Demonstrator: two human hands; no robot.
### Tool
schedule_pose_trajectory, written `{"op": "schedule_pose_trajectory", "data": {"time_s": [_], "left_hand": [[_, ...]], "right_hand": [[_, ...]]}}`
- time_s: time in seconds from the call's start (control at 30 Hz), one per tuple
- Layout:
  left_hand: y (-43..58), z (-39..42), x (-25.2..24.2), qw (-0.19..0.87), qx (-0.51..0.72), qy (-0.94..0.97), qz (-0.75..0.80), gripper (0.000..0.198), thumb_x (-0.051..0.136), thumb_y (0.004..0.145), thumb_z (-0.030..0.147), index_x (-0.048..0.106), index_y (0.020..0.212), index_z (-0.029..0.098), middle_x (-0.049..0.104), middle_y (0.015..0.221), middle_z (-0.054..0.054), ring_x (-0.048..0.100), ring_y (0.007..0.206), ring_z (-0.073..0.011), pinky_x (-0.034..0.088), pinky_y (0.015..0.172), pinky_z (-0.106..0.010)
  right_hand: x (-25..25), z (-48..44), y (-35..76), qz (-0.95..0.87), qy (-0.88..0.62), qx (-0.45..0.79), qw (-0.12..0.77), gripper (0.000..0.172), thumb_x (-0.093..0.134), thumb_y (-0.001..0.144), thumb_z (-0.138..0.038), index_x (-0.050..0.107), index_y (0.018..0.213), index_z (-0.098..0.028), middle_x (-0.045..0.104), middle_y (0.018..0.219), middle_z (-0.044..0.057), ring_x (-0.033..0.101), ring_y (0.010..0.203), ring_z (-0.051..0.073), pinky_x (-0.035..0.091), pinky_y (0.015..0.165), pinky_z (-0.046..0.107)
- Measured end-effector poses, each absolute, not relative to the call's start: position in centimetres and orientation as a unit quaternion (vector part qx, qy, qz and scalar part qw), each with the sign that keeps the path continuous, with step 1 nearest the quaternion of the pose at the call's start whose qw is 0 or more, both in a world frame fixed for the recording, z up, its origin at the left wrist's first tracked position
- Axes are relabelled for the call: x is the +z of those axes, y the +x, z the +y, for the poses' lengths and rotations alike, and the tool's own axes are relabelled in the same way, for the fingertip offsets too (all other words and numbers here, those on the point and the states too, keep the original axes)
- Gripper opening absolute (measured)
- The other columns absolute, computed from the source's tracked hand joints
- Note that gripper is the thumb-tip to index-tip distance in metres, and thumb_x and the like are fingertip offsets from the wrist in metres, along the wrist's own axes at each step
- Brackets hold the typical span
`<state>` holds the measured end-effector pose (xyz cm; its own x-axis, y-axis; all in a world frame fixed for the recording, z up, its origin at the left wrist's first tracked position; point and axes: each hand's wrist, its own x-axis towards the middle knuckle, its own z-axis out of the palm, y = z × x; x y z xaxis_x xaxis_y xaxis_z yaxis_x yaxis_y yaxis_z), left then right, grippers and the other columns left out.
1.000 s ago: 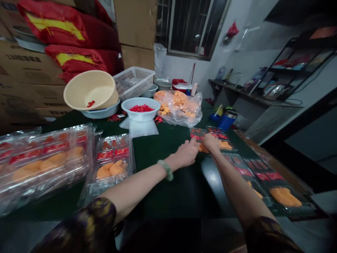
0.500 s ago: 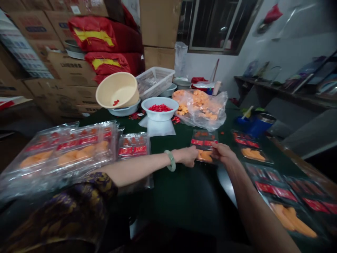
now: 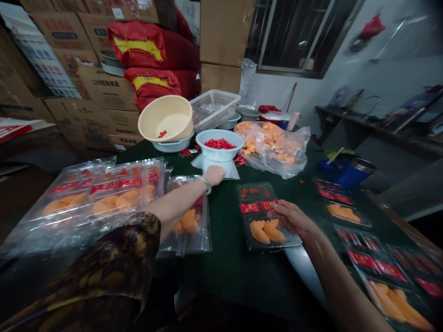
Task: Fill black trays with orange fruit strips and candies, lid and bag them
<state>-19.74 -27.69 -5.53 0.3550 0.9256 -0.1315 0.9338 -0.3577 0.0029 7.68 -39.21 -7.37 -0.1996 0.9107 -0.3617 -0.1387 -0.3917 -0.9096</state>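
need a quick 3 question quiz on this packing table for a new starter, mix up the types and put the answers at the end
1. Multiple choice: what is the right hand touching?
A) the blue cup
B) the plastic tray with red packets and orange pieces
C) the white basket

2. True or false: the pale blue bowl of small red pieces stands between the cream basin and the clear bag of orange pieces.

3. Fill the gap: a pale green bracelet circles the ____ wrist.

Key: 1. B; 2. True; 3. left
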Motion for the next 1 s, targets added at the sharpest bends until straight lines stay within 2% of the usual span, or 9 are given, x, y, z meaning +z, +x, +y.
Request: {"op": "schedule_pose_trajectory", "data": {"time_s": [0.1, 0.2, 0.33, 0.43, 0.53, 0.6, 0.77, 0.93, 1.0], "left_hand": [[-20.7, -26.3, -5.0, 0.061, -0.042, 0.819, 0.569, 0.028, 0.055, 0.087, 0.033, 0.058, 0.106, 0.013, 0.060, 0.106, -0.007, 0.059, 0.094, -0.0188, 0.050, 0.081, -0.039], [-20.6, -25.8, -4.9, 0.108, -0.030, 0.830, 0.547, 0.027, 0.049, 0.090, 0.036, 0.060, 0.094, 0.011, 0.062, 0.087, -0.004, 0.059, 0.075, -0.0136, 0.050, 0.069, -0.030], [-18.3, -27.3, -5.1, 0.162, -0.008, 0.867, 0.471, 0.038, 0.038, 0.092, 0.032, 0.062, 0.072, 0.011, 0.055, 0.059, 0.000, 0.049, 0.053, -0.0092, 0.038, 0.052, -0.021], [-16.2, -29.9, -5.2, 0.183, -0.014, 0.902, 0.390, 0.030, 0.049, 0.084, 0.031, 0.060, 0.062, 0.013, 0.049, 0.052, 0.002, 0.042, 0.050, -0.0092, 0.031, 0.049, -0.021], [-14.6, -33.1, -5.3, 0.194, -0.021, 0.927, 0.319, 0.022, 0.060, 0.074, 0.027, 0.057, 0.056, 0.015, 0.051, 0.058, 0.001, 0.044, 0.056, -0.0105, 0.032, 0.053, -0.022], [-14.0, -35.2, -5.4, 0.204, -0.017, 0.941, 0.271, 0.021, 0.064, 0.070, 0.023, 0.055, 0.053, 0.015, 0.057, 0.071, -0.001, 0.048, 0.064, -0.0113, 0.036, 0.059, -0.022], [-12.6, -39.6, -5.3, 0.262, -0.004, 0.953, 0.154, 0.024, 0.057, 0.075, 0.013, 0.054, 0.051, 0.013, 0.060, 0.108, -0.005, 0.056, 0.079, -0.0113, 0.042, 0.071, -0.022], [-10.7, -42.6, -5.3, 0.272, -0.004, 0.949, 0.159, 0.019, 0.046, 0.084, 0.012, 0.065, 0.084, 0.013, 0.066, 0.102, -0.007, 0.060, 0.085, -0.0128, 0.043, 0.077, -0.021], [-10.1, -43.6, -5.4, 0.246, -0.004, 0.954, 0.168, 0.020, 0.046, 0.084, 0.013, 0.065, 0.088, 0.015, 0.067, 0.096, -0.006, 0.060, 0.086, -0.0141, 0.043, 0.079, -0.022]], "right_hand": [[-7.5, -39.6, 6.6, -0.401, -0.447, 0.716, 0.356, 0.028, 0.078, 0.066, -0.031, 0.055, 0.073, -0.016, 0.066, 0.060, 0.002, 0.059, 0.046, 0.012, 0.045, 0.037, 0.018], [-7.7, -40.0, 5.4, -0.407, -0.387, 0.763, 0.321, 0.029, 0.076, 0.069, -0.032, 0.054, 0.078, -0.015, 0.065, 0.061, 0.001, 0.059, 0.049, 0.010, 0.046, 0.043, 0.017], [-7.3, -40.7, 4.6, -0.426, -0.350, 0.784, 0.283, 0.030, 0.074, 0.071, -0.034, 0.053, 0.081, -0.016, 0.065, 0.060, 0.002, 0.059, 0.048, 0.009, 0.042, 0.043, 0.015], [-6.8, -42.0, 5.2, -0.433, -0.354, 0.782, 0.276, 0.031, 0.074, 0.072, -0.035, 0.053, 0.082, -0.015, 0.065, 0.061, 0.001, 0.059, 0.050, 0.009, 0.043, 0.046, 0.015], [-6.8, -44.5, 6.8, -0.444, -0.372, 0.773, 0.258, 0.031, 0.073, 0.072, -0.037, 0.053, 0.082, -0.015, 0.064, 0.062, 0.000, 0.059, 0.051, 0.009, 0.046, 0.049, 0.017], [-7.0, -46.8, 8.2, -0.440, -0.390, 0.769, 0.250, 0.031, 0.073, 0.072, -0.037, 0.053, 0.081, -0.016, 0.063, 0.062, -0.001, 0.059, 0.051, 0.009, 0.046, 0.050, 0.018], [-7.4, -53.3, 10.9, -0.389, -0.434, 0.766, 0.272, 0.028, 0.075, 0.070, -0.034, 0.055, 0.081, -0.017, 0.062, 0.066, -0.002, 0.059, 0.054, 0.009, 0.047, 0.054, 0.019], [-7.2, -58.0, 10.8, -0.351, -0.423, 0.785, 0.285, 0.026, 0.073, 0.072, -0.032, 0.057, 0.085, -0.017, 0.064, 0.072, -0.001, 0.058, 0.055, 0.009, 0.046, 0.053, 0.019], [-7.4, -59.1, 10.4, -0.351, -0.414, 0.789, 0.288, 0.025, 0.074, 0.072, -0.032, 0.057, 0.082, -0.017, 0.063, 0.072, 0.000, 0.058, 0.055, 0.009, 0.046, 0.054, 0.020]]}}
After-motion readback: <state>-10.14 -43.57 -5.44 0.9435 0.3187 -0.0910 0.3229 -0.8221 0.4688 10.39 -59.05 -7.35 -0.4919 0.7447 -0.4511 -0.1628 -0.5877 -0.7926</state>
